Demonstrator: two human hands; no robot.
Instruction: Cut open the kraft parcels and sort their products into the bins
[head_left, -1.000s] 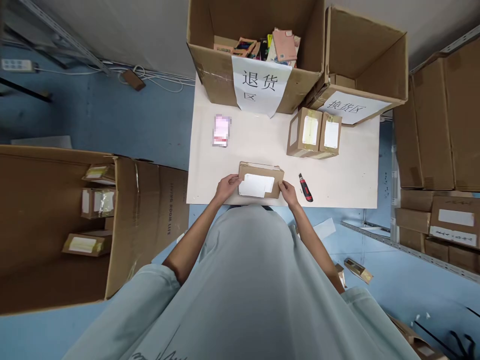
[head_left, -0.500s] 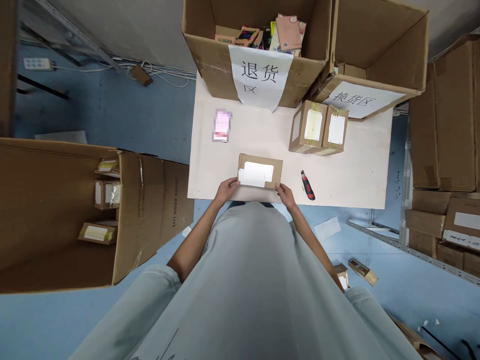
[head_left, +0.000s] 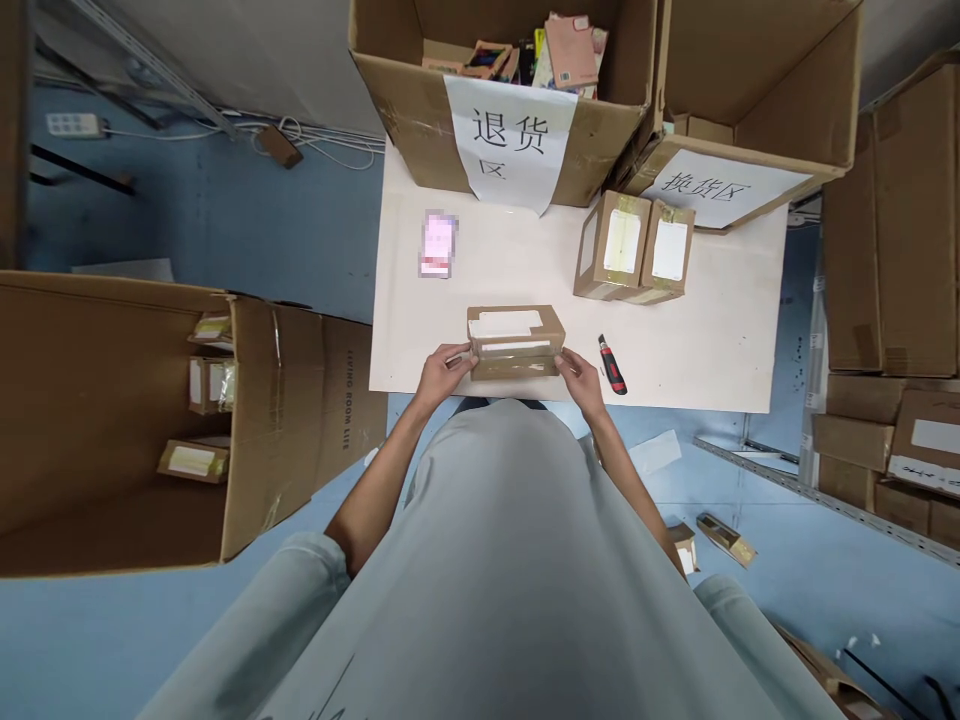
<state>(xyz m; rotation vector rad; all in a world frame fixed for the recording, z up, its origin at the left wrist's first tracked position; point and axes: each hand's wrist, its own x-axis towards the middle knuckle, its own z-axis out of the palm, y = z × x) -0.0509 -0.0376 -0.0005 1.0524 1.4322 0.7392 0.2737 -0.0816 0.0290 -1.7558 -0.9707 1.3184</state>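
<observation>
A small brown cardboard box (head_left: 517, 362) with a white label on its top is at the table's near side, its taped long side turned toward me. My left hand (head_left: 445, 370) grips its left end, fingers on the edge. At the opposite end, my right hand (head_left: 581, 380) holds the right edge the same way. A red and black utility knife (head_left: 613, 365) lies on the table just right of my right hand. Farther off to the left lies a blurred pink item (head_left: 438, 244).
Two taped cardboard boxes (head_left: 611, 245) stand on the white table (head_left: 510, 250). Behind them are a large open carton (head_left: 405, 130) holding booklets and another open carton (head_left: 750, 150), both with paper signs. A big carton (head_left: 285, 400) with parcels stands left; stacked boxes (head_left: 855, 420) stand right.
Both hands have tipped the box, so its taped long side now faces me and its labelled top looks narrower. The view has shifted slightly.
</observation>
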